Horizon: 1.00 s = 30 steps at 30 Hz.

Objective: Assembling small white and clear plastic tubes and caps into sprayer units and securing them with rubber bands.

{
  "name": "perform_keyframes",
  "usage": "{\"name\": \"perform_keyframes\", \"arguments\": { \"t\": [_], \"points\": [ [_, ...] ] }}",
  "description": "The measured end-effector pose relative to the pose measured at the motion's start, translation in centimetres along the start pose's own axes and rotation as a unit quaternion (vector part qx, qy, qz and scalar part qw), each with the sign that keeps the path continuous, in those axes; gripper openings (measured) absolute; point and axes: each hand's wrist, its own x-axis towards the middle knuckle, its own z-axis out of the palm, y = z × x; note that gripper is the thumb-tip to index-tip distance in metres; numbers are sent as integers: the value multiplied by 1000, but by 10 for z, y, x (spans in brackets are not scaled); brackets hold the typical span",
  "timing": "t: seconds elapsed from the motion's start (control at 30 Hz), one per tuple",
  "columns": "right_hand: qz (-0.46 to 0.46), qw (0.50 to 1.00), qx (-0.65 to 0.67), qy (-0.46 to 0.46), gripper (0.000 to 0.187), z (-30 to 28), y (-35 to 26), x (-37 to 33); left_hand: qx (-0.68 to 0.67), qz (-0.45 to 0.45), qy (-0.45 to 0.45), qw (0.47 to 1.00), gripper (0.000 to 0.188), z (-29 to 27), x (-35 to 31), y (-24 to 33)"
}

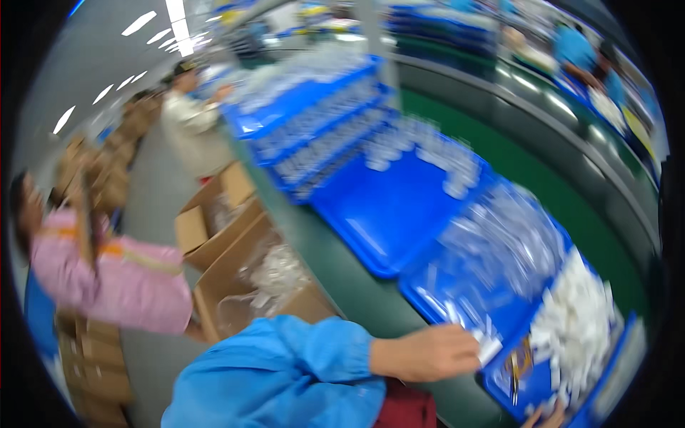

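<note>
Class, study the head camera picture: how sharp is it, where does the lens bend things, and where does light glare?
Head view: motion blur smears everything, even the left hand holding a small white piece; fisheye bends the blue trays and green belt toward the black rim; ceiling lights blow out white; the right hand is barely in frame.

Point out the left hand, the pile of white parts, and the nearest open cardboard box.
left hand (pixel 428 352), head view, back of hand.
white parts (pixel 578 314), head view, middle of pile.
cardboard box (pixel 235 265), head view, near flap.
</note>
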Motion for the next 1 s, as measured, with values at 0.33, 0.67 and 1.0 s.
{"name": "perform_keyframes", "arguments": {
  "t": [0.33, 0.67, 1.0],
  "points": [
    [-135, 988, 38, -65, 32, 29, 11, 21, -6, -3, 110, 994, 11, 28, -6, 2],
    [43, 912, 407, -27, 37, -7, -44, 27, 11, 28, 94, 995, 17, 14, 1, 12],
    [96, 779, 605, -133, 22, 14, -120, 44, 8, 37, -7, 999, 34, -23, 8, 29]
  ]
}}
